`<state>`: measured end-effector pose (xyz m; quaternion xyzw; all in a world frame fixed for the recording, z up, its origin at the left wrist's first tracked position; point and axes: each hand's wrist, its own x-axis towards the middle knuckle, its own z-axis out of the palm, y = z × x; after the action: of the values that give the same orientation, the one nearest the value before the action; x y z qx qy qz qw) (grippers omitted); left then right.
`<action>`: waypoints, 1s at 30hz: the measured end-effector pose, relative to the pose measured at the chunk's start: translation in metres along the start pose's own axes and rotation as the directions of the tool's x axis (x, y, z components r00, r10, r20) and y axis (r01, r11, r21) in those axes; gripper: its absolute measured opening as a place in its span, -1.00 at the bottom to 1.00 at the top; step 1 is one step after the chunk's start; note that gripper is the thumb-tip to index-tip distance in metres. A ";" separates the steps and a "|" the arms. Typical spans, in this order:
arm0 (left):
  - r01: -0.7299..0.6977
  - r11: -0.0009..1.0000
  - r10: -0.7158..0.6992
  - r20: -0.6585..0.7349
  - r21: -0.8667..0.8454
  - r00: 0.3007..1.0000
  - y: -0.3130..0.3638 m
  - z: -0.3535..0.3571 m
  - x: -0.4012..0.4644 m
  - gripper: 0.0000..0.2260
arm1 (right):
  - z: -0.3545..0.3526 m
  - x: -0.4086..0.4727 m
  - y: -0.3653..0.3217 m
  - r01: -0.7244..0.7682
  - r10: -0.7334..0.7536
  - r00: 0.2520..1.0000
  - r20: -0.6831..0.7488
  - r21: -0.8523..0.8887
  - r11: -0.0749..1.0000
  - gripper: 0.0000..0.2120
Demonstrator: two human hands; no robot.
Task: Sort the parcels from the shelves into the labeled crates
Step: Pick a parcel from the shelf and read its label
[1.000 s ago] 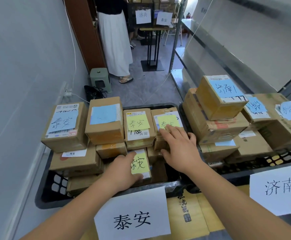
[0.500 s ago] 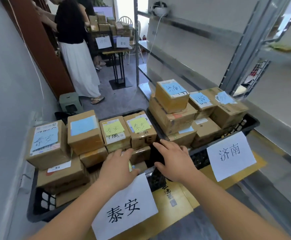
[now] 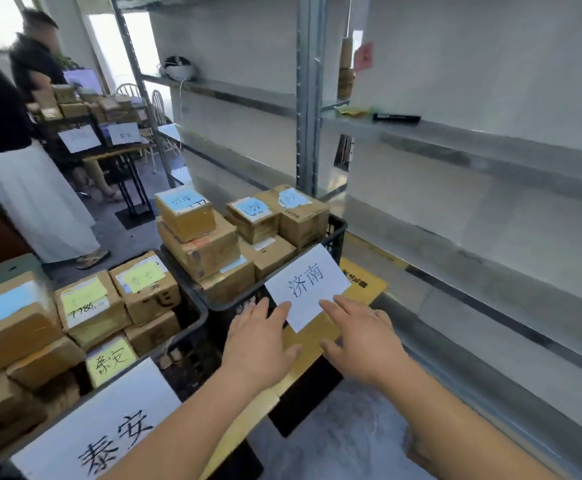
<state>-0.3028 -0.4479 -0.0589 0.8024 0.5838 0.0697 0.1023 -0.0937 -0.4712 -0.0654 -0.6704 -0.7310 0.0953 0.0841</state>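
Observation:
Two black crates stand side by side on a low stand. The left crate (image 3: 192,336) carries a white label (image 3: 109,441) and holds several brown parcels with yellow and blue notes (image 3: 85,299). The right crate (image 3: 338,233) carries its own white label (image 3: 306,289) and holds several parcels with blue notes (image 3: 187,211). My left hand (image 3: 260,341) and my right hand (image 3: 362,337) hover flat, fingers straight, in front of the right crate, either side of its label. Neither holds anything. The grey metal shelves (image 3: 455,140) to the right bear no parcels.
A black marker (image 3: 396,117) and yellow notes (image 3: 351,111) lie on the upper shelf. Two people stand at back left beside a table (image 3: 109,154) stacked with more parcels. A green stool (image 3: 9,268) sits by the left crate. Yellow cardboard (image 3: 365,282) lies under the crates.
My view has swung right toward the shelves. Both hands have left the left crate's parcels and now hover empty in front of the right crate.

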 end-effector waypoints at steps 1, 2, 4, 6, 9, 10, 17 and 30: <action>-0.040 0.999 0.040 0.008 0.004 0.999 0.025 0.004 0.002 -0.27 | -0.008 -0.015 0.020 -0.025 0.025 1.000 -0.011 0.002 1.000 -0.34; -0.077 0.997 0.077 0.017 0.012 0.997 0.052 0.009 0.003 -0.27 | -0.016 -0.032 0.041 -0.052 0.052 0.998 -0.025 0.004 0.999 -0.35; -0.136 0.990 0.135 0.030 0.029 0.990 0.094 0.017 0.004 -0.27 | -0.029 -0.058 0.074 -0.108 0.108 0.993 -0.045 0.006 0.994 -0.34; -0.209 0.977 0.208 0.042 0.039 0.977 0.144 0.028 0.004 -0.28 | -0.041 -0.091 0.113 -0.184 0.185 0.981 -0.053 0.021 0.983 -0.32; -0.304 0.953 0.303 0.062 0.010 0.951 0.215 0.047 0.004 -0.28 | -0.055 -0.141 0.167 -0.270 0.271 0.960 -0.073 0.028 0.963 -0.32; -0.331 0.944 0.330 0.072 -0.007 0.941 0.239 0.055 0.003 -0.28 | -0.059 -0.158 0.185 -0.300 0.302 0.950 -0.084 0.034 0.953 -0.32; -0.544 0.839 0.540 0.166 -0.028 0.825 0.389 0.106 -0.002 -0.28 | -0.076 -0.257 0.297 -0.536 0.542 0.832 -0.116 0.080 0.840 -0.35; -0.783 0.613 0.773 0.284 -0.102 0.568 0.623 0.186 0.028 -0.27 | -0.110 -0.371 0.469 -0.809 0.814 0.555 -0.173 0.118 0.576 -0.33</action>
<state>0.3242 -0.6219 -0.0864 0.9792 0.1498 -0.0253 0.1343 0.4177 -0.7989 -0.0757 -0.9363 -0.3261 0.0616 0.1149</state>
